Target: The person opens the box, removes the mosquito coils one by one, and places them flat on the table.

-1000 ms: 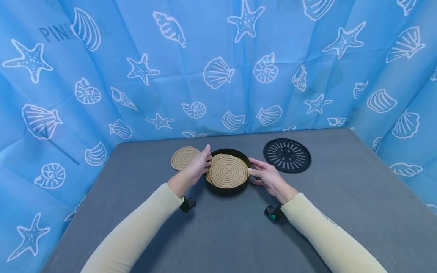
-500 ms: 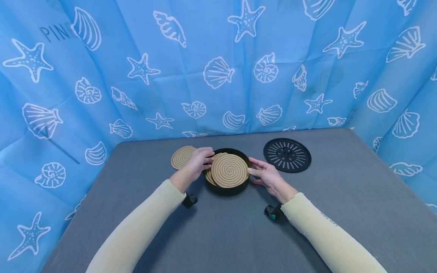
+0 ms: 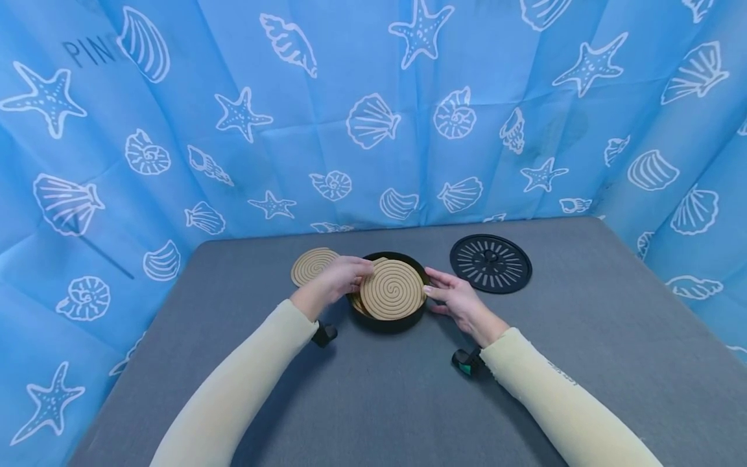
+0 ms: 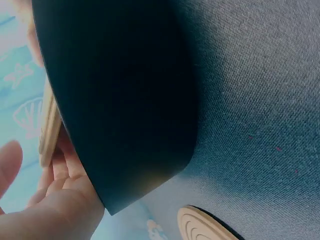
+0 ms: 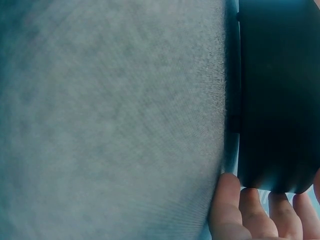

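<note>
A round black tin (image 3: 388, 326) stands on the grey table with tan mosquito coils in it. The top mosquito coil (image 3: 393, 290) lies shifted to the right, showing more coil at its left. My left hand (image 3: 337, 277) reaches over the left rim, fingertips at that coil's edge. In the left wrist view, its fingers (image 4: 60, 175) are by the mosquito coil (image 4: 48, 127) inside the tin, with the thumb apart. My right hand (image 3: 461, 303) holds the tin's right side, fingers against its wall (image 5: 277, 100) in the right wrist view and thumb near the rim.
Another mosquito coil (image 3: 311, 264) lies on the table left of the tin, partly behind my left hand. A black slotted lid (image 3: 491, 275) lies at the back right. A blue shell-print curtain (image 3: 373, 162) hangs along the table's back edge.
The top coil has shifted right in the tin, baring the coil below at the left. My left hand has moved right, its fingers further over the rim. The right hand has stayed put.
</note>
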The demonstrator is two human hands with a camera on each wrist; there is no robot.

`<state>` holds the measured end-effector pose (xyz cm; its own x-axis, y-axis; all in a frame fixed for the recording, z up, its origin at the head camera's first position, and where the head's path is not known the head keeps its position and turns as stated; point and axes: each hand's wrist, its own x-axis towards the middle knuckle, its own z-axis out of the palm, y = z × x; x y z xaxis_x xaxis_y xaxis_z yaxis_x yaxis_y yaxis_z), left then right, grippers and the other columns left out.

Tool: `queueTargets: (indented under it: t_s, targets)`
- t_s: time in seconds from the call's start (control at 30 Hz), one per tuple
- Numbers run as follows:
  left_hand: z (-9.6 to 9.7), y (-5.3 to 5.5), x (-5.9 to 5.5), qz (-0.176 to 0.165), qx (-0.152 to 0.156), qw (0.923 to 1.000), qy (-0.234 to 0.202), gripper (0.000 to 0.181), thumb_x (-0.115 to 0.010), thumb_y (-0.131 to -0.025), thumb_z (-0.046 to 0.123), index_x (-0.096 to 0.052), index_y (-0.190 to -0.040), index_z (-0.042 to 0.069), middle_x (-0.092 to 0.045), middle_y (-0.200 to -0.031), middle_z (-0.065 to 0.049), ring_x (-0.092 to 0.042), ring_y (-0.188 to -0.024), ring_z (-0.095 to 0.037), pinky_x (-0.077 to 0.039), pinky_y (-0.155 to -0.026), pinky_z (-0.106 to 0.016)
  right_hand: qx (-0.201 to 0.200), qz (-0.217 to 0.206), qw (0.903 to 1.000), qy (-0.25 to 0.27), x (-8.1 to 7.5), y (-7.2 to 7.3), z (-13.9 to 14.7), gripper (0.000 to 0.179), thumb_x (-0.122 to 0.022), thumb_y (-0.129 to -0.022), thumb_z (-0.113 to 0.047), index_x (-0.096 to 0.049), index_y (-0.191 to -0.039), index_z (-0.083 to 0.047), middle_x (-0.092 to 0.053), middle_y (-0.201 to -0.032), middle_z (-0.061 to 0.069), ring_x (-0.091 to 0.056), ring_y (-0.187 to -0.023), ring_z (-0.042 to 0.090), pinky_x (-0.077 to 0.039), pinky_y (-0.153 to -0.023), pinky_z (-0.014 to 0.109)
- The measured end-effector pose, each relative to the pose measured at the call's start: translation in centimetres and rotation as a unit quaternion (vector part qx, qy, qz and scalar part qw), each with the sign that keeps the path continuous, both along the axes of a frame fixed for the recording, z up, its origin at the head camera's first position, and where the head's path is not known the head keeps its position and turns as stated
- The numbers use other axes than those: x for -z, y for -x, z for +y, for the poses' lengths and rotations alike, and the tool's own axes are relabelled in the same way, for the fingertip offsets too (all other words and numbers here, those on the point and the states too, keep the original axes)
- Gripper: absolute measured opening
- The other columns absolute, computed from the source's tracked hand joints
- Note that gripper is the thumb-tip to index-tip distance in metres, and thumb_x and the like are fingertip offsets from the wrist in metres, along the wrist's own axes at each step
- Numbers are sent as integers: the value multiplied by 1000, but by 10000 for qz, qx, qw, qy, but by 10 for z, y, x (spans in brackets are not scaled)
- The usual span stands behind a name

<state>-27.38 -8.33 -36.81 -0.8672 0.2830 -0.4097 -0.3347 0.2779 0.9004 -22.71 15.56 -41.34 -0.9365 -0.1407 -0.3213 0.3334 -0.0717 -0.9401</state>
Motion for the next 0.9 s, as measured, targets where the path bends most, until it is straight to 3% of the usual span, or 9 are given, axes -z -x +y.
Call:
queueTargets:
  t_s: [0.13,0.23,0.6,0.9]
  targets:
    - [2,-3,0,126,412,9990,147,39,-53,-100,7,-50,-137,-3,-59,-119,-14,-55,-86,-14,-48,-77,-29,18,-20,10000,-25,0,0,1,54,-52,-100,-7,-34,-151,-9,-28,-157,12,-36,-138,29,-37,-106,53]
    - [2,-4,1,52,500,9987,43,44,-54,-98,3,-45,-141,0,-60,-119,-17,-60,-85,-15,-52,-76,-30,14,-27,10000,-50,0,0,1,54,-52,-101,-8,-33,-152,-9,-27,-157,12,-35,-139,29,-37,-106,53]
    - [-4,-3,9,37,453,9986,-263,46,-55,-97,-1,-45,-142,1,-65,-113,-16,-66,-80,-12,-56,-75,-32,-50,-41,10000,26,-1,0,1,55,-53,-100,-8,-32,-152,-9,-27,-157,12,-34,-139,29,-36,-107,53]
    - [-8,-4,12,117,130,9977,-655,49,-54,-96,-3,-43,-143,-2,-66,-112,-19,-66,-71,-10,-55,-63,-24,-121,140,9998,-3,1,0,1,55,-50,-101,-5,-30,-152,-6,-25,-157,15,-31,-140,30,-35,-107,54]
